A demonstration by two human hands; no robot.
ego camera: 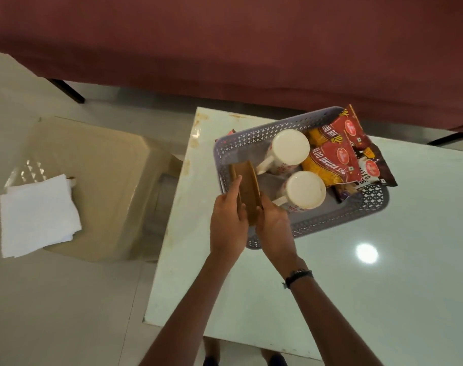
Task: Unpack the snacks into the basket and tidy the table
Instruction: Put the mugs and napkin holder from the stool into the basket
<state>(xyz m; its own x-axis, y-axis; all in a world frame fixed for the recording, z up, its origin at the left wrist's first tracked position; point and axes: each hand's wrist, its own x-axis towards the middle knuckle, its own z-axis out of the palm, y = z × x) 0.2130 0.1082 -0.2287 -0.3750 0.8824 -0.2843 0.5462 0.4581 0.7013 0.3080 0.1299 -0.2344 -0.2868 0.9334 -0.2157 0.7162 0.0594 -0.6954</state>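
We hold a flat brown folded thing (247, 190), likely a paper bag or some coasters though we cannot tell which, between both hands over the near-left corner of the grey basket (330, 220). Our left hand (229, 223) lies along its left face with the fingers fairly straight and pressing, and our right hand (274, 228) curls round its near right edge, so the thing stands on edge, tilted, partly inside the basket's rim. Inside the basket, just beyond our hands, two white mugs (288, 150) sit upside down, one behind the other, and against the basket's far right side the snack packets (338, 154) in red, yellow and dark wrappers lean in a stack, some poking above the rim. The basket stands on the pale table (383, 299), near its far left corner. Left of the basket, off the table, a beige plastic stool (114, 186) stands on the floor with a folded white cloth (37, 215) on its near left part. Beyond the basket runs a dark red sofa (251, 48). We judge the unpacking largely done, since the snacks already sit in the basket; what seems left is stowing the brown thing and perhaps dealing with the cloth.
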